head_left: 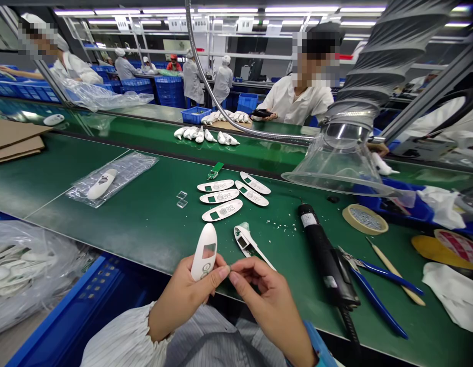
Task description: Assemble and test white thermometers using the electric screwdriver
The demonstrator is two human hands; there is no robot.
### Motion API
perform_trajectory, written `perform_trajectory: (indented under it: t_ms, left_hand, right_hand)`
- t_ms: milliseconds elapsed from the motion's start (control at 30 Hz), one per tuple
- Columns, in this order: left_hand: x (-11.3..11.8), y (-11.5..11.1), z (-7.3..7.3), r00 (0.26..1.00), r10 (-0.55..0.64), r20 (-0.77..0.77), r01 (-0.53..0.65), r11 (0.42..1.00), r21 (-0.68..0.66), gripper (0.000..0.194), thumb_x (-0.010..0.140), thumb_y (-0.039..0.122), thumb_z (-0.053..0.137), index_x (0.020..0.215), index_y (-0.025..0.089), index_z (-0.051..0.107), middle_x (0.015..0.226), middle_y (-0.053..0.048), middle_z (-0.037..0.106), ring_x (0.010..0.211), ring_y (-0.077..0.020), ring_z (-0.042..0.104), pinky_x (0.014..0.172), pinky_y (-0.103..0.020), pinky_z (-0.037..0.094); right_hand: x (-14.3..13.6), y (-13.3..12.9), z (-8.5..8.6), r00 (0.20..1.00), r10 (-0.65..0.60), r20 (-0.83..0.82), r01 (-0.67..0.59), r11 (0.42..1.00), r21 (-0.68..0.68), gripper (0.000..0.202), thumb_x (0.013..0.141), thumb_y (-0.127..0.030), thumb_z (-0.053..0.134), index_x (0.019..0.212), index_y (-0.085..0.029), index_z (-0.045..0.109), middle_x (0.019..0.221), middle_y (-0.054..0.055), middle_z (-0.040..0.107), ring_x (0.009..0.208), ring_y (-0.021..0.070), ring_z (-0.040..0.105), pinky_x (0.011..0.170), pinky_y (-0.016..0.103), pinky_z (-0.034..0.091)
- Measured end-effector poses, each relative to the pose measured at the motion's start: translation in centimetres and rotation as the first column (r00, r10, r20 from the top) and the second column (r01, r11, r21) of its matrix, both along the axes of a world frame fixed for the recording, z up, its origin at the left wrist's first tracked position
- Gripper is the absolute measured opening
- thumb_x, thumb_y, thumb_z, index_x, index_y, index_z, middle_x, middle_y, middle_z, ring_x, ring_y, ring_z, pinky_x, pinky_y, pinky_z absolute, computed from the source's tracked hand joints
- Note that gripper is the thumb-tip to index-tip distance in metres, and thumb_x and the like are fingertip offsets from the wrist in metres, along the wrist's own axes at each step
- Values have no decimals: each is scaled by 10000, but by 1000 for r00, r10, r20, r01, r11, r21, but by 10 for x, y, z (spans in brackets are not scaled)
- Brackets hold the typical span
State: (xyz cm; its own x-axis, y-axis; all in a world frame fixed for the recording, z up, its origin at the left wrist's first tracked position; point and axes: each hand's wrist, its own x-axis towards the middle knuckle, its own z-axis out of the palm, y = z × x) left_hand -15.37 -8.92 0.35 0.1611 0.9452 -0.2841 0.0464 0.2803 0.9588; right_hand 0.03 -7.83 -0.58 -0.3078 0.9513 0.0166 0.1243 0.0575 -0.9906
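Note:
My left hand (194,293) holds a white oval cover (205,250) upright, its rectangular window and round buttons facing me. The fingers of my right hand (265,298) are pinched together against my left fingertips; whatever they hold is too small to make out. Just beyond my right hand lies an open white shell (247,242) with a long thin stem. Several white oval covers (222,210) are laid out on the green table (144,219), with a green circuit board (215,170) behind them. Two small clear windows (181,199) lie to their left.
At right are a black power tool (324,255), blue-handled pliers (377,285), a wooden stick (397,272) and a tape roll (365,219), beneath a clear hood (335,163). A plastic bag (125,176) bearing a white part lies left. A person (293,97) sits across the table.

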Motion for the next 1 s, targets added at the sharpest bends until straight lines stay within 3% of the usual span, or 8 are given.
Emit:
perform_trajectory:
  t_ms: [133, 233, 400, 667, 800, 1000]
  left_hand:
    - [0, -2, -4, 1000, 7, -1, -7, 1000, 2, 303, 748, 435, 569, 774, 136, 529, 537, 50, 410, 469, -48, 377, 449, -172, 324]
    - [1, -1, -8, 990, -9, 143, 20, 997, -74, 305, 757, 434, 558, 813, 136, 527, 485, 56, 398, 425, -54, 371, 399, -171, 325]
    - [2, -2, -10, 913, -22, 408, 111, 974, -196, 262, 751, 376, 581, 831, 135, 517, 494, 59, 431, 340, -41, 376, 310, -150, 320]
    - [6, -8, -18, 884, -125, 451, 253, 939, -235, 235, 758, 346, 578, 824, 138, 491, 390, 51, 464, 303, -50, 381, 293, -136, 339]
    - [9, -9, -19, 875, -153, 460, 290, 926, -244, 253, 741, 343, 597, 701, 130, 467, 401, 42, 463, 314, -50, 407, 292, -133, 347]
    - [11, -10, -22, 869, -152, 471, 294, 924, -244, 242, 729, 317, 608, 688, 125, 467, 425, 49, 452, 322, -56, 433, 293, -137, 360]
  right_hand:
    - [2, -7, 1, 977, -69, 200, 11, 960, 278, 94, 836, -228, 515, 841, -187, 599, 739, 4, 581, 647, 85, 523, 588, 184, 428]
    - [4, -9, 1, 960, -119, 252, 19, 929, 369, 93, 839, -209, 508, 832, -194, 600, 714, -1, 576, 625, 84, 513, 570, 182, 414]
    - [12, -3, 8, 983, -107, 150, 74, 974, 213, 85, 806, -264, 562, 813, -194, 609, 722, 4, 602, 634, 88, 546, 569, 160, 446]
    - [13, 3, 19, 997, 45, -69, -50, 996, -71, 121, 792, -291, 591, 800, -170, 582, 701, -2, 588, 636, 68, 542, 593, 150, 458]
    - [7, 5, 17, 991, 115, -61, -119, 991, -58, 126, 804, -288, 571, 799, -163, 590, 678, 3, 577, 627, 84, 530, 592, 190, 447]
    - [4, 8, 16, 992, 90, 90, -93, 995, 32, 112, 804, -270, 561, 805, -171, 613, 708, 7, 563, 627, 93, 505, 585, 211, 422]
